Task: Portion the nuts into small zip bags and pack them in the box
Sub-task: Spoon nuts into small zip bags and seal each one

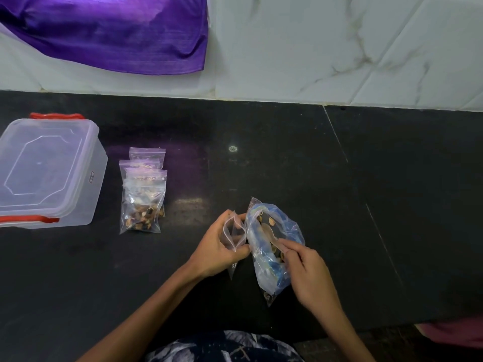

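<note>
Hands curled: sm. zip bag, nut bag

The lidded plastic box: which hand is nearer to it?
Left. The left hand, holding a small zip bag, sits right of the box; the right hand, at the nut bag, is farther right.

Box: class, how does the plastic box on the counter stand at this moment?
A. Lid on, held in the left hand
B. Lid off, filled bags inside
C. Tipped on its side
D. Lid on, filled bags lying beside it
D: the box has its lid on, and the filled bags lie on the counter to its right, apart from it.
</note>
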The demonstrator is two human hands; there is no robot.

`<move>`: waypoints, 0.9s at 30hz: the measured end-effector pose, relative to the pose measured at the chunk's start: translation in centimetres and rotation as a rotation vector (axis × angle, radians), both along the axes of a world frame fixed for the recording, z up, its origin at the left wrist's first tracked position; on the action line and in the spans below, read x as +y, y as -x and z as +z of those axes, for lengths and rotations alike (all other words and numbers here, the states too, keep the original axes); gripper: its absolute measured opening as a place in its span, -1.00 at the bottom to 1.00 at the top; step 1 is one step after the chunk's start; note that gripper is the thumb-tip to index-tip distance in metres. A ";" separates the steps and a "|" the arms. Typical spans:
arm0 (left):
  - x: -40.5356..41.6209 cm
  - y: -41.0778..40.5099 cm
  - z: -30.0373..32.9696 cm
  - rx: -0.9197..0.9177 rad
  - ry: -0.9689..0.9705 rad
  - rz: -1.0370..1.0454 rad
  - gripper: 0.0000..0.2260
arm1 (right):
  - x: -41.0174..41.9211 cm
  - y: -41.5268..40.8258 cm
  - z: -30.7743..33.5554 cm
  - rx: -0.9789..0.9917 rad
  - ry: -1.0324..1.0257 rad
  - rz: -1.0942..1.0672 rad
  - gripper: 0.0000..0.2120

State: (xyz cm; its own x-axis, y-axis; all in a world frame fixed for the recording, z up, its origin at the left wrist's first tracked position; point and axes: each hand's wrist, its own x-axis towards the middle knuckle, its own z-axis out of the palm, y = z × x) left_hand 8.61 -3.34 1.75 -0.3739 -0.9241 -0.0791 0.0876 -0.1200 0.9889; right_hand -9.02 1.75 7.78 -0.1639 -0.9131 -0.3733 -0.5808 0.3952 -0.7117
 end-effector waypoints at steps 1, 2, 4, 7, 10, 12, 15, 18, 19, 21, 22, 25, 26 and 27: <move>0.0 -0.1 0.1 -0.009 -0.002 -0.004 -0.73 | -0.2 0.0 -0.3 -0.052 -0.030 -0.028 -0.72; 0.0 -0.1 0.1 -0.021 -0.002 -0.006 -0.74 | -0.6 -0.1 -0.6 -0.109 -0.059 -0.057 -0.73; 0.0 -0.1 0.0 -0.039 0.002 -0.003 -0.75 | -1.4 -0.1 -1.0 -0.216 -0.102 -0.119 -0.72; -0.1 0.0 -0.2 -0.043 0.004 0.004 -0.74 | -2.4 0.1 -0.7 -0.349 -0.199 -0.178 -0.73; -0.2 -0.1 -0.3 -0.036 -0.005 0.008 -0.74 | -2.9 0.5 0.1 -0.474 -0.317 -0.217 -0.75; -0.2 -0.1 -0.5 -0.025 -0.015 0.008 -0.70 | -2.9 0.8 0.2 -0.566 -0.356 -0.270 -0.75; 0.0 -0.1 -0.5 0.025 -0.051 -0.008 -0.64 | -2.5 1.2 0.2 -0.612 -0.343 -0.321 -0.75; 0.2 -0.3 -0.1 0.072 -0.087 -0.008 -0.63 | -1.9 1.5 0.2 -0.554 -0.315 -0.293 -0.73; 0.3 -0.4 0.1 0.080 -0.086 0.002 -0.62 | -1.6 1.6 0.2 -0.528 -0.305 -0.280 -0.73; 0.3 -0.6 0.6 0.068 -0.068 0.026 -0.61 | -0.8 1.8 0.3 -0.500 -0.291 -0.268 -0.72; 0.4 -0.7 0.8 0.051 -0.055 0.037 -0.62 | -0.4 1.9 0.3 -0.494 -0.286 -0.266 -0.72; 0.5 -0.7 1.3 0.015 -0.021 0.057 -0.65 | 0.6 2.1 0.3 -0.483 -0.271 -0.274 -0.71; 0.5 -0.7 1.4 0.007 -0.012 0.063 -0.66 | 0.9 2.2 0.3 -0.478 -0.265 -0.280 -0.71; 0.6 -0.6 1.5 -0.004 -0.005 0.067 -0.66 | 1.1 2.3 0.3 -0.475 -0.257 -0.288 -0.72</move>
